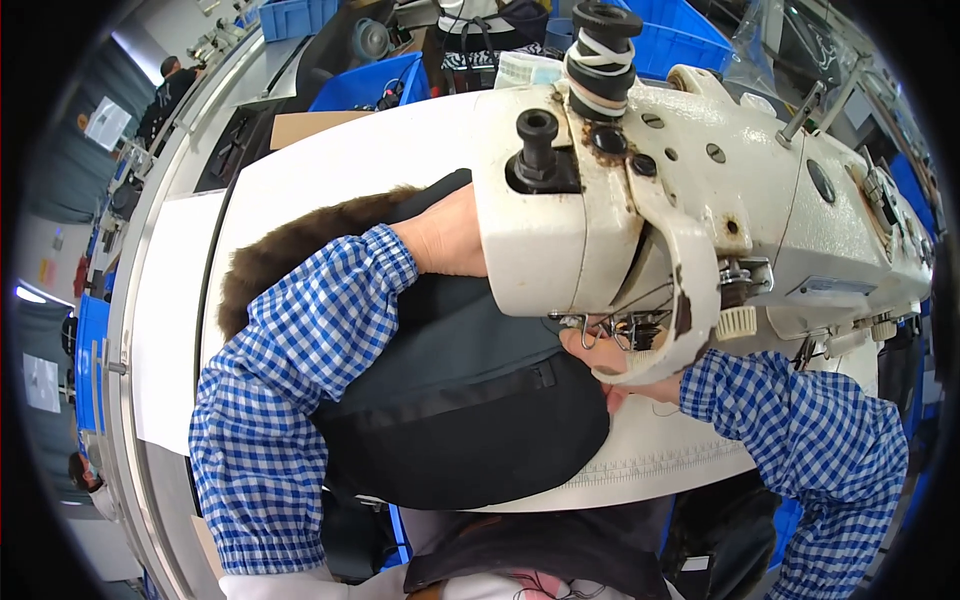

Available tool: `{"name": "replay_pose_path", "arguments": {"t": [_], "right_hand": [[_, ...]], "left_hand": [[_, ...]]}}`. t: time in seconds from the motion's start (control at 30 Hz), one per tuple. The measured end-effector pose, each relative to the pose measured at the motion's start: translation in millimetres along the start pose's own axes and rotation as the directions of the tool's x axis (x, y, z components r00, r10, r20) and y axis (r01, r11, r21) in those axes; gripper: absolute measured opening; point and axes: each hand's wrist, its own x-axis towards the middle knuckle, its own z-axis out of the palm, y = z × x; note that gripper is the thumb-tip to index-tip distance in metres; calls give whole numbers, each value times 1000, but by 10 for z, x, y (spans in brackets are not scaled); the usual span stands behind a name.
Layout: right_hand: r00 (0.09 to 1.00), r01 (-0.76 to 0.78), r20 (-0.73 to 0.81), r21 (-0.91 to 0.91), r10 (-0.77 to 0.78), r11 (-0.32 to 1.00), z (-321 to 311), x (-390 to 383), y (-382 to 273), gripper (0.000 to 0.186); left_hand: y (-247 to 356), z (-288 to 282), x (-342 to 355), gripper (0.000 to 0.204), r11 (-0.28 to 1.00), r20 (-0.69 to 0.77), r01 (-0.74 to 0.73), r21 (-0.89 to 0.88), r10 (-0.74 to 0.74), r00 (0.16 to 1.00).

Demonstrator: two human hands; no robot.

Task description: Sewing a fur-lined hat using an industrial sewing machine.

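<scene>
A black fabric piece (460, 430) with a dark strip across it lies under a white sewing machine (760, 190), with brown fur (265, 265) along its far left. My left hand (445, 230), in a blue checked sleeve, rests on the upper part of the fabric, its fingers hidden behind the machine head. My right hand (610, 365) grips the fabric's right edge beside the needle and presser foot, partly hidden by the machine's curved white arm.
Blue bins (365, 85) and cardboard (315, 128) sit beyond the white tabletop (330, 155). A metal rail runs along the left. Other people (165, 95) are in the background, one standing behind the machine.
</scene>
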Motion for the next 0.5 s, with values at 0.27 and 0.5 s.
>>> {"name": "replay_pose_path", "arguments": {"t": [0.27, 0.5], "right_hand": [[1000, 24, 1, 52, -24, 998, 131, -25, -80, 27], [868, 308, -326, -240, -375, 921, 198, -11, 176, 49]], "left_hand": [[-126, -174, -55, 58, 992, 39, 74, 99, -79, 996], [510, -800, -425, 107, 703, -34, 423, 572, -494, 869]]}}
